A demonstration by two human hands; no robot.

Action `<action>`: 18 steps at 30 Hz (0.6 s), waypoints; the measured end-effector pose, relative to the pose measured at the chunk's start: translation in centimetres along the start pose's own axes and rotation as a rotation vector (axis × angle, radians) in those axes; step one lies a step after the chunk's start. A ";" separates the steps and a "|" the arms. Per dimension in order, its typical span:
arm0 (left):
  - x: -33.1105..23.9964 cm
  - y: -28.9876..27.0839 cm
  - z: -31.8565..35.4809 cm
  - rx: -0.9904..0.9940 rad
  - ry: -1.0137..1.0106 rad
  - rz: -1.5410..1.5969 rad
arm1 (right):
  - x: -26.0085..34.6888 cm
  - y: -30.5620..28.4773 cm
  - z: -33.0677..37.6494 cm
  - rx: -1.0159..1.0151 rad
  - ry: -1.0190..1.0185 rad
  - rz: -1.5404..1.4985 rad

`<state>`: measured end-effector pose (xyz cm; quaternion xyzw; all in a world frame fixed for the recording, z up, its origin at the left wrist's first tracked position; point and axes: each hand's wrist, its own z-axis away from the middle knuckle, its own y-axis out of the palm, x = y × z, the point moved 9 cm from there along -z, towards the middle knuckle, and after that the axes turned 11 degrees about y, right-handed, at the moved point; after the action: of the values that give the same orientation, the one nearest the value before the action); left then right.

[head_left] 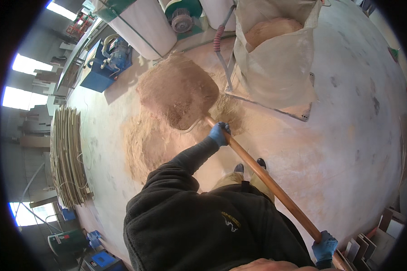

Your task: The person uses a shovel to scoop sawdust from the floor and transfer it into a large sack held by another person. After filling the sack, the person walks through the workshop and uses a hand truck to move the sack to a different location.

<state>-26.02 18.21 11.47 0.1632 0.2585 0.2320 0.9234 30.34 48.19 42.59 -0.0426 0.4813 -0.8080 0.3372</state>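
Observation:
Both hands wear blue gloves and grip a long-handled shovel (267,179) with a wooden shaft. My left hand (219,133) is closed round the shaft low down, near the blade. Farther back, at the lower right, my right hand (324,247) wraps round the upper end of the shaft. The wide blade carries a heap of brown sawdust (178,88), which hides most of it. Below and left of the blade, more loose sawdust (142,144) is spread over the floor; the blade partly covers that pile.
A large pale bulk bag (280,67) with sawdust inside stands on a low metal-edged base at the upper right. White dust-collector bags (144,29) and a blue pump machine (106,63) are at the upper left. Stacked wood strips (68,156) lie left; boards (371,248) stand lower right.

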 end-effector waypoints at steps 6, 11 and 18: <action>-1.0 3.0 2.6 0.027 0.024 -0.115 | -1.6 -1.7 -2.4 0.032 -0.080 -0.061; -2.4 6.3 3.5 0.037 0.088 -0.205 | -4.3 -3.9 -4.3 0.070 -0.077 -0.080; -6.5 18.3 3.6 0.528 0.449 -0.543 | -7.1 -8.8 -5.6 -0.096 -0.192 -0.248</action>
<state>-35.25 29.65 24.72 0.2654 0.5365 -0.0636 0.7985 29.19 59.29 48.51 -0.1948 0.4759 -0.8117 0.2769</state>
